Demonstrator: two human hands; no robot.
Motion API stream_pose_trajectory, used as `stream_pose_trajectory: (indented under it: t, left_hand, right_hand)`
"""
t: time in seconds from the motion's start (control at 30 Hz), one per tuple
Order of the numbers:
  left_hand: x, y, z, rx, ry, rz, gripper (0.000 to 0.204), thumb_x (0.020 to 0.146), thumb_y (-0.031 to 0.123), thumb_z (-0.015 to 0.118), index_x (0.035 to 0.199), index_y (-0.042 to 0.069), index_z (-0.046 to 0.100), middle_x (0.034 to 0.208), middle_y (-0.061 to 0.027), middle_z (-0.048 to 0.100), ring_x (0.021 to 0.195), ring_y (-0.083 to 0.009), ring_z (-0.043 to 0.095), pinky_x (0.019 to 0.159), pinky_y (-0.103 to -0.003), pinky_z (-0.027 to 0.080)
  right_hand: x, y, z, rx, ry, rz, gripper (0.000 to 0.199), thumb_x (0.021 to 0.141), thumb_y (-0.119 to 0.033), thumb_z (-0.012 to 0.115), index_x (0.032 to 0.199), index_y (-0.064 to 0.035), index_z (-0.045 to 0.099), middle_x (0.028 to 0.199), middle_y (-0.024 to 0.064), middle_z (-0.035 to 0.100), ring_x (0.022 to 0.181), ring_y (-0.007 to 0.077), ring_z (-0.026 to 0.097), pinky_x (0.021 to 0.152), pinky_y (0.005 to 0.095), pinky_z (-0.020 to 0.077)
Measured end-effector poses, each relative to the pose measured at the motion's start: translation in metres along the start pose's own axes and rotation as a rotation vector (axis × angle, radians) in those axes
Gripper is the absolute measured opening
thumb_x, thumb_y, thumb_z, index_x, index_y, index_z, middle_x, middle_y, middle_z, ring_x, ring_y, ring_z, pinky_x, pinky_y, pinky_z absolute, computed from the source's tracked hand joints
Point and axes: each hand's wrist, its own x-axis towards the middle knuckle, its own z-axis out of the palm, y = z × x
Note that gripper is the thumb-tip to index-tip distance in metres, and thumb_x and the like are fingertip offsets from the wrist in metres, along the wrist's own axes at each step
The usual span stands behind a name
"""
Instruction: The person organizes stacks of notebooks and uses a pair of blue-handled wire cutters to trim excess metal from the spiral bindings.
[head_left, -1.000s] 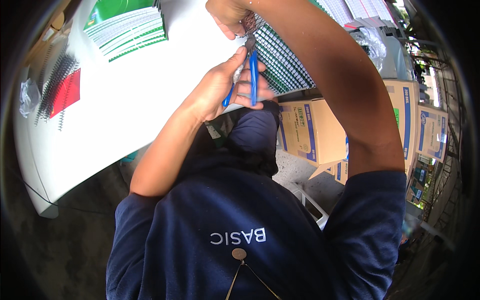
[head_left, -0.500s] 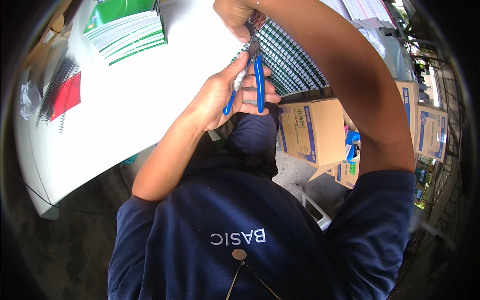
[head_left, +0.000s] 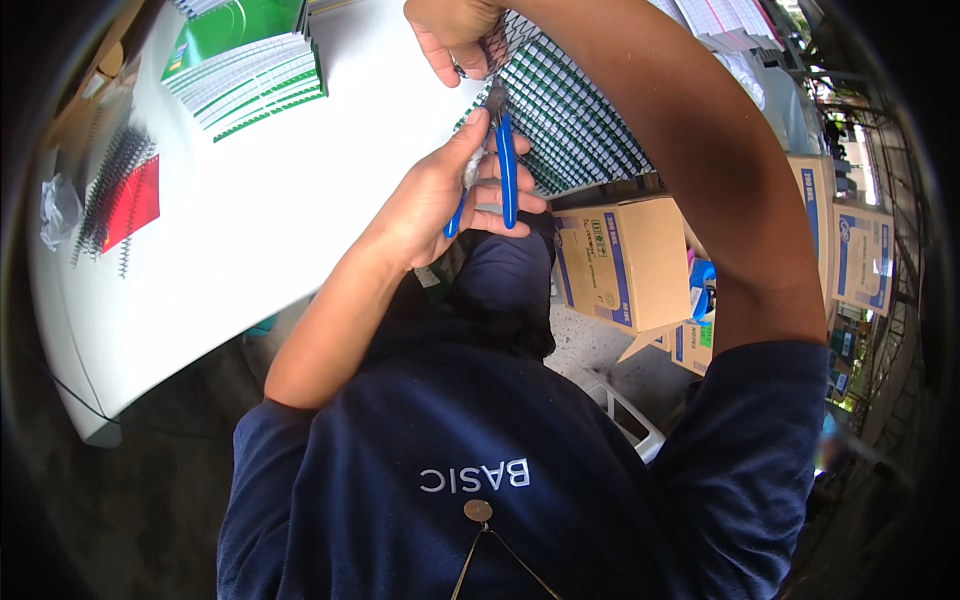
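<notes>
Pliers loose in part-curled left hand; right hand bent, hold unclear; forearm overlaps coil-bound stack; carton nearby.

Cardboard boxes, speckled grey floor.

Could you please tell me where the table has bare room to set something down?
The widest bare patch of table lies between the green stack, the red card and the left hand, narrowing between that stack and the right hand. It is crowded at far left with coils and plastic, and right of the hands with fanned notebooks.
</notes>
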Motion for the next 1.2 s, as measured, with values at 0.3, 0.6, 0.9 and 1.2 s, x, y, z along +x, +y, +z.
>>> stream_pose_trajectory:
  t: [0.3,0.6,0.9,1.2]
  left_hand:
    - [-0.001,0.000,-0.002,-0.045,-0.023,-0.020,0.058,0.095,0.053,0.029,0.114,0.001,0.048,0.088,-0.0125,0.060,0.089,-0.0304,0.064,0.072,-0.042,0.055]
    - [0.007,-0.008,-0.031,-0.253,-0.327,0.016,0.058,0.095,0.053,0.028,0.114,0.002,0.048,0.083,-0.0113,0.058,0.080,-0.0262,0.063,0.070,-0.041,0.055]
    - [0.000,0.004,0.010,-0.073,0.028,0.026,0.057,0.095,0.052,0.028,0.113,0.002,0.049,0.084,-0.0118,0.059,0.082,-0.0270,0.063,0.071,-0.040,0.054]
    - [-0.005,0.002,0.008,0.028,-0.017,0.027,0.060,0.095,0.052,0.027,0.118,-0.001,0.046,0.093,-0.0158,0.061,0.093,-0.0324,0.062,0.082,-0.044,0.052]
  right_hand:
    - [0.000,0.001,0.001,-0.015,0.017,-0.043,0.042,0.074,0.003,0.061,0.115,-0.0027,0.060,0.096,0.0097,0.065,0.079,0.0179,0.061,0.071,0.0323,0.0487]
    - [-0.004,-0.003,0.005,0.008,0.083,-0.054,0.038,0.076,0.001,0.064,0.114,-0.0032,0.061,0.097,0.0088,0.066,0.080,0.0185,0.061,0.070,0.0312,0.0495]
    - [-0.018,-0.002,0.004,-0.097,0.127,-0.121,0.036,0.075,0.001,0.064,0.111,-0.0029,0.063,0.095,0.0089,0.066,0.078,0.0184,0.061,0.069,0.0312,0.0498]
    - [-0.031,-0.015,0.010,-0.249,0.229,0.212,0.021,0.070,-0.015,0.061,0.087,-0.0030,0.066,0.086,0.0093,0.066,0.076,0.0239,0.061,0.073,0.0362,0.0480]
